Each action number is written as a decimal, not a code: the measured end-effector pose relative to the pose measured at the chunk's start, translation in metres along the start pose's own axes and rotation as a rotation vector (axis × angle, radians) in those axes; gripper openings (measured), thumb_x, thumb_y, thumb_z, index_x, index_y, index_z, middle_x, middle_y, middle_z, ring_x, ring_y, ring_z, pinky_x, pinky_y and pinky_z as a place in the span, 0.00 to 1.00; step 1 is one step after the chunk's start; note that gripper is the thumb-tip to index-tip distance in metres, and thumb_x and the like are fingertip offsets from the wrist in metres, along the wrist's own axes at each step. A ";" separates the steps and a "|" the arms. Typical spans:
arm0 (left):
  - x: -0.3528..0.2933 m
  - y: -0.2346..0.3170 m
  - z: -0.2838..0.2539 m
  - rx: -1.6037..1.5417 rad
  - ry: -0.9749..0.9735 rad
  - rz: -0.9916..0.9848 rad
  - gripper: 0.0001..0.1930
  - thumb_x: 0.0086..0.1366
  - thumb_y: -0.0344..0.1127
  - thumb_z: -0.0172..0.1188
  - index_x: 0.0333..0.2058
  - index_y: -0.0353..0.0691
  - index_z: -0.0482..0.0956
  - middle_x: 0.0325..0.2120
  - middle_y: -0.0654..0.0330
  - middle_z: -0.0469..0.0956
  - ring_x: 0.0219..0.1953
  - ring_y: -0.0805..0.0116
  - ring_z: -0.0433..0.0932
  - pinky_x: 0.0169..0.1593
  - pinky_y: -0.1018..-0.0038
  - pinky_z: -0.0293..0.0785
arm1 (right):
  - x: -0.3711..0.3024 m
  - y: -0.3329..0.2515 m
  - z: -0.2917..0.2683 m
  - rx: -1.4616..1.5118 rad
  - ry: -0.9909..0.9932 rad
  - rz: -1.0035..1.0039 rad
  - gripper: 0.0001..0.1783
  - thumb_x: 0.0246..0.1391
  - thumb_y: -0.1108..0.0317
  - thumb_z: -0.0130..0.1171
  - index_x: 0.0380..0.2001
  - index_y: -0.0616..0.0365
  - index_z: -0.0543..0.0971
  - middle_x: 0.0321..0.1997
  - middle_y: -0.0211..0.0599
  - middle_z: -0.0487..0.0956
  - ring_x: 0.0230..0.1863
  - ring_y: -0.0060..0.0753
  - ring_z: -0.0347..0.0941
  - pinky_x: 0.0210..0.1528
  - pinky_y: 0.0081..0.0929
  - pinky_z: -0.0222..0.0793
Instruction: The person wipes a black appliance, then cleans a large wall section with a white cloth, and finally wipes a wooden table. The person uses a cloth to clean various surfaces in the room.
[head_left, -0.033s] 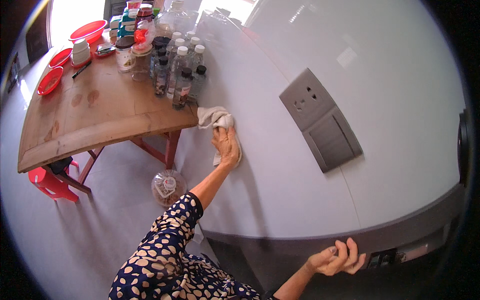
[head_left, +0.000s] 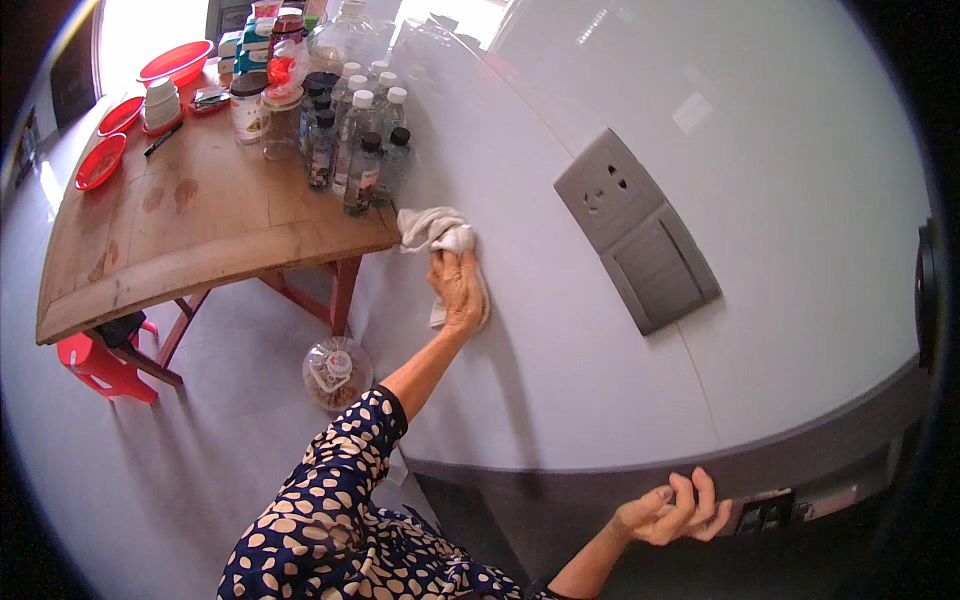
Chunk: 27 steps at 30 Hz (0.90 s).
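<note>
Pressed against the glossy white wall [head_left: 580,370], my left hand [head_left: 459,290] holds a crumpled off-white cloth [head_left: 437,228]. Part of the cloth bunches above the fingers, beside the table corner, and another part hangs below the palm. Low on the right, my right hand [head_left: 668,514] is raised in front of a dark panel [head_left: 580,500], with bent fingers partly apart and nothing in them. A grey socket and switch plate [head_left: 638,232] is fixed to the wall, to the right of the cloth.
The wooden table [head_left: 220,225] at left meets the wall near the cloth. Several clear bottles [head_left: 357,130] crowd its wall-side corner. Farther left are red bowls [head_left: 101,162] and stacked white cups [head_left: 161,103]. A plastic jug [head_left: 337,374] and a red stool [head_left: 105,368] stand on the floor.
My left hand and the cloth have shifted slightly to the right along the wall. The right hand has barely moved.
</note>
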<state>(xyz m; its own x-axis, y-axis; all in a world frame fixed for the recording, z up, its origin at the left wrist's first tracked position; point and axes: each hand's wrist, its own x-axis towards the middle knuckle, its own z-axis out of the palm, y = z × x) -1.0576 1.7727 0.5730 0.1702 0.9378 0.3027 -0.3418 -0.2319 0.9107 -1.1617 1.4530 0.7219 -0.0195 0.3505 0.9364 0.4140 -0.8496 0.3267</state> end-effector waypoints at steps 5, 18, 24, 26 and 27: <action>-0.074 0.083 0.002 -0.017 -0.104 0.279 0.17 0.57 0.30 0.55 0.47 0.42 0.71 0.46 0.53 0.62 0.46 0.54 0.56 0.52 0.62 0.52 | -0.001 0.000 -0.006 0.105 0.092 0.019 0.10 0.47 0.67 0.43 0.19 0.57 0.72 0.31 0.38 0.75 0.41 0.33 0.65 0.56 0.45 0.46; -0.165 0.126 0.005 0.149 -0.280 0.342 0.23 0.57 0.42 0.56 0.49 0.37 0.66 0.50 0.42 0.55 0.49 0.46 0.54 0.48 0.55 0.49 | -0.003 0.003 -0.018 0.088 0.052 0.036 0.08 0.49 0.67 0.43 0.24 0.54 0.72 0.33 0.33 0.73 0.46 0.39 0.57 0.54 0.48 0.44; -0.073 0.124 0.013 0.179 -0.214 0.348 0.24 0.59 0.43 0.50 0.50 0.34 0.61 0.46 0.49 0.57 0.49 0.52 0.53 0.51 0.59 0.47 | -0.001 0.004 -0.018 0.038 -0.007 0.014 0.10 0.51 0.68 0.40 0.24 0.57 0.71 0.30 0.37 0.72 0.37 0.32 0.64 0.58 0.48 0.44; -0.047 0.123 0.009 0.150 -0.221 0.298 0.25 0.58 0.43 0.51 0.49 0.31 0.62 0.46 0.49 0.57 0.49 0.52 0.54 0.51 0.59 0.47 | 0.001 0.003 -0.017 0.028 0.002 0.016 0.10 0.51 0.68 0.40 0.25 0.58 0.71 0.30 0.37 0.72 0.38 0.32 0.63 0.58 0.48 0.43; -0.032 0.117 0.009 0.175 -0.200 0.270 0.25 0.59 0.43 0.51 0.50 0.31 0.61 0.47 0.49 0.57 0.49 0.52 0.54 0.51 0.60 0.47 | 0.002 0.004 -0.017 0.012 0.006 -0.020 0.10 0.52 0.68 0.40 0.25 0.58 0.70 0.30 0.37 0.72 0.39 0.33 0.63 0.58 0.48 0.43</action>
<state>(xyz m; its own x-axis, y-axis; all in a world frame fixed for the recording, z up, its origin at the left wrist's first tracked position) -1.0948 1.7136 0.6722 0.2787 0.7717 0.5717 -0.2389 -0.5209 0.8195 -1.1755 1.4432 0.7274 -0.0329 0.3649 0.9305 0.4241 -0.8379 0.3436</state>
